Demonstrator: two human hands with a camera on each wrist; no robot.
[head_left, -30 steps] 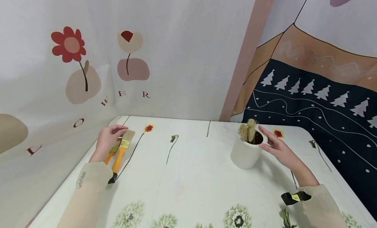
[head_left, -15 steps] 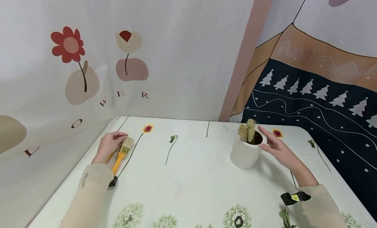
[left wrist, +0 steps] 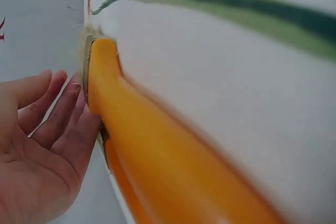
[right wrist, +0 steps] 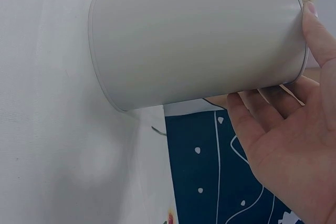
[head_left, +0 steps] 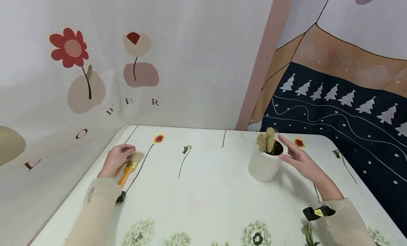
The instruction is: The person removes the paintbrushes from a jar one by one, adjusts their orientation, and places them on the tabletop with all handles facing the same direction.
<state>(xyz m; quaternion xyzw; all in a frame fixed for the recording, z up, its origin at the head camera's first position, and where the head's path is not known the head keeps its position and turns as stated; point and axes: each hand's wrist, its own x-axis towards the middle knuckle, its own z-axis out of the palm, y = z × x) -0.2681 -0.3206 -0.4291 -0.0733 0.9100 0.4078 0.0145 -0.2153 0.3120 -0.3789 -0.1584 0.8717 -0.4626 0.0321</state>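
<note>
Two paintbrushes with yellow-orange handles and pale bristles lie at the table's left side; the upper paintbrush (head_left: 128, 171) shows its metal ferrule, and the other is mostly hidden behind my left hand. My left hand (head_left: 116, 159) is at their bristle end, fingertips right beside the bristles. In the left wrist view, its relaxed fingers (left wrist: 60, 124) pass partly behind the brush. At the right stands a white cylindrical plant pot (head_left: 264, 166) with a cactus (head_left: 269, 141) and dark soil. My right hand (head_left: 300, 161) holds its rim, thumb on the near side, fingers along the back.
A white cloth printed with flowers covers the table (head_left: 203, 196). Pale fabric (head_left: 197, 62) with flower prints hangs behind and to the left. Dark fabric with printed trees (head_left: 327, 111) borders the right edge. A black wrist camera (head_left: 319, 213) sits by the right sleeve.
My left hand has shifted slightly down and left, and the paintbrushes have moved a little the same way. The second brush is more hidden. The right hand and pot stay put.
</note>
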